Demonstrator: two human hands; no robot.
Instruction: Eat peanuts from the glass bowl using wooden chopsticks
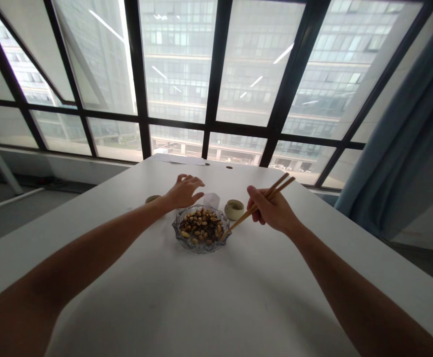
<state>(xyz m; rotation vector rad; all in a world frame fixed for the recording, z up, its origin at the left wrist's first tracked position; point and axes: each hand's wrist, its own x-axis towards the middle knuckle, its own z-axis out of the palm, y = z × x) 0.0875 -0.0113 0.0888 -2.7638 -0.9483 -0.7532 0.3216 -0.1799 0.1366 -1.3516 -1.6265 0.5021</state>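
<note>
A glass bowl [178, 237] full of peanuts and dark seeds [201, 225] sits on the white table [201, 307]. My right hand [272, 210] grips a pair of wooden chopsticks [264, 198], whose tips reach the bowl's right rim. My left hand [183, 192] hovers just behind the bowl's far left rim, fingers spread, holding nothing. A small pale cup [235, 209] stands right behind the bowl, between my hands. Another small cup [151, 199] is partly hidden by my left wrist.
A white paper or tissue [211, 200] lies behind the bowl. Two small dark holes [229, 167] mark the table's far end. Large windows with black frames [216, 124] face the table. A blue curtain [398, 148] hangs at the right.
</note>
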